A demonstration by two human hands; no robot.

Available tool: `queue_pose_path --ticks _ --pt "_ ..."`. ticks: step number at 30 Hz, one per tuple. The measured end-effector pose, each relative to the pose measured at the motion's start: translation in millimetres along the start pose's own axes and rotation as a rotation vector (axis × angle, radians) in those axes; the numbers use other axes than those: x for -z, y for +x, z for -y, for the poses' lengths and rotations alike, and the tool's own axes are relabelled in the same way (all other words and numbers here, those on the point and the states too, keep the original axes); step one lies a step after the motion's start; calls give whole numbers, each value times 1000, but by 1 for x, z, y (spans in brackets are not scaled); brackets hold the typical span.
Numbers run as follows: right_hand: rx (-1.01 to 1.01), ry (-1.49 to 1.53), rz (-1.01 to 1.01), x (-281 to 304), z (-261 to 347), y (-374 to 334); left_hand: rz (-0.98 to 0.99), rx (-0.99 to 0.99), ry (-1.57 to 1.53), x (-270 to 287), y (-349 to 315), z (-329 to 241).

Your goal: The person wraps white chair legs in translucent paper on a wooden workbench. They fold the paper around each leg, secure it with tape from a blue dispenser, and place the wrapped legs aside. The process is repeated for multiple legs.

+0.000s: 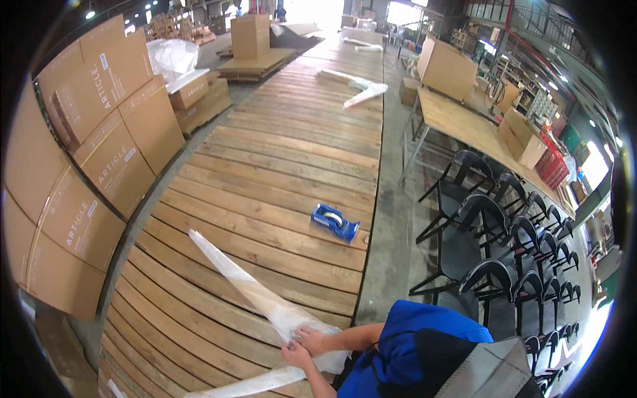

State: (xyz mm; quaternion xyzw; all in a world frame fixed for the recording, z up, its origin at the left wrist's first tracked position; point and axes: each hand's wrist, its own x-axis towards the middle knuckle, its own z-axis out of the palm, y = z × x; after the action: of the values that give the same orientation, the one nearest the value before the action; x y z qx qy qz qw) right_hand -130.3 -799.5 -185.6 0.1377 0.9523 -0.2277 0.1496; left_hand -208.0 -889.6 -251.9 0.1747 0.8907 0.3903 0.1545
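A V-shaped piece [255, 290] in whitish see-through wrapping lies on the slatted wooden platform [292, 179]. One long leg points to the far left, the other toward the near left edge. At the joint of the legs, my right hand [312, 340] presses on the wrapping, fingers bent against it. My left hand [298, 356] is just nearer, closed on the same wrapping, touching the right. What the piece is under its wrapping cannot be made out. A blue tape dispenser [336, 222] with a roll in it rests farther off, near the platform's right edge.
Large cardboard boxes [106, 159] are stacked along the left side. Farther up the platform lie more wrapped pieces [358, 86]. Rows of black chairs [458, 245] stand on the right, beside a wooden-topped table [458, 119]. A person [280, 13] is in the far background.
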Motion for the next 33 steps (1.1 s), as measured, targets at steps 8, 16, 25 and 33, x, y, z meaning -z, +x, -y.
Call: queue_pose_path --ticks 8,16,25,33 --pt "276 198 -281 28 -77 -15 -50 237 353 3 -54 -57" --pt "-666 85 -913 168 -327 -142 -211 -8 349 -60 -52 -19" --pt "-861 582 -197 181 -478 -139 82 226 137 -58 -29 -47" --pt "-835 861 -482 182 -450 -170 55 -249 493 -47 -49 -11"
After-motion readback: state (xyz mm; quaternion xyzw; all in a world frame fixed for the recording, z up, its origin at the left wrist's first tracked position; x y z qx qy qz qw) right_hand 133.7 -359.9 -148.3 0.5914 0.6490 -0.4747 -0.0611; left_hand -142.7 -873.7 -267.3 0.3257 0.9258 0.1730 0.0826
